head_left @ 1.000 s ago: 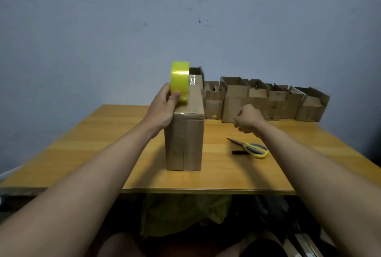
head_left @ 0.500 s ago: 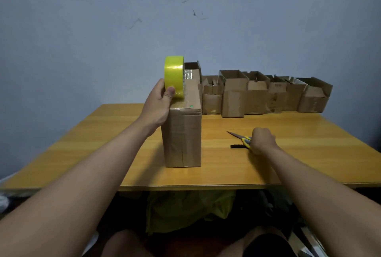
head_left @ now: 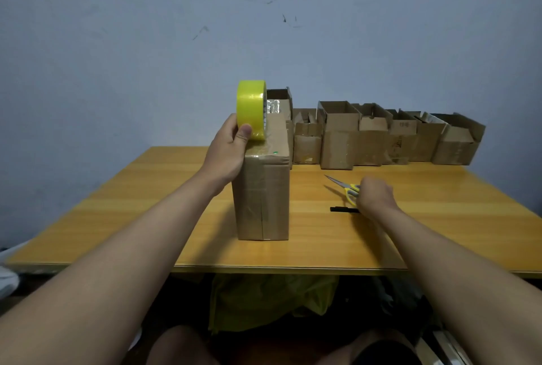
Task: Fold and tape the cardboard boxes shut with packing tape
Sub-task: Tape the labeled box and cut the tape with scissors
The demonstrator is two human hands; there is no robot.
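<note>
Yellow tape roll (head_left: pixel 251 109) pinched by left hand (head_left: pixel 227 153) atop box (head_left: pixel 262 194); right hand (head_left: pixel 374 194) gripping scissors (head_left: pixel 343 186) mid-table. Could tear crooked or tip over.

The round roll of packing tape (head_left: pixel 251 109) gripped in the left hand (head_left: pixel 228 150) is bright translucent yellow, with a pale whitish core showing at its right edge. Under that hand, the tall closed cardboard box (head_left: pixel 262 197) is plain brown, streaked with glossy clear tape and marked by a tiny green dot (head_left: pixel 275 152) on top. At the right hand (head_left: pixel 374 195), the metal scissors (head_left: pixel 343 187) have silver blades and yellow-and-grey handles; just beside it lies a slim black pen-like stick (head_left: pixel 343 209). Beyond the right hand, the row of open cardboard boxes (head_left: pixel 381 136) is dull brown. The wooden table (head_left: pixel 440 218) is honey-orange with darker grain bands. The painted wall (head_left: pixel 146 42) is pale blue-grey with dark scuffs.
</note>
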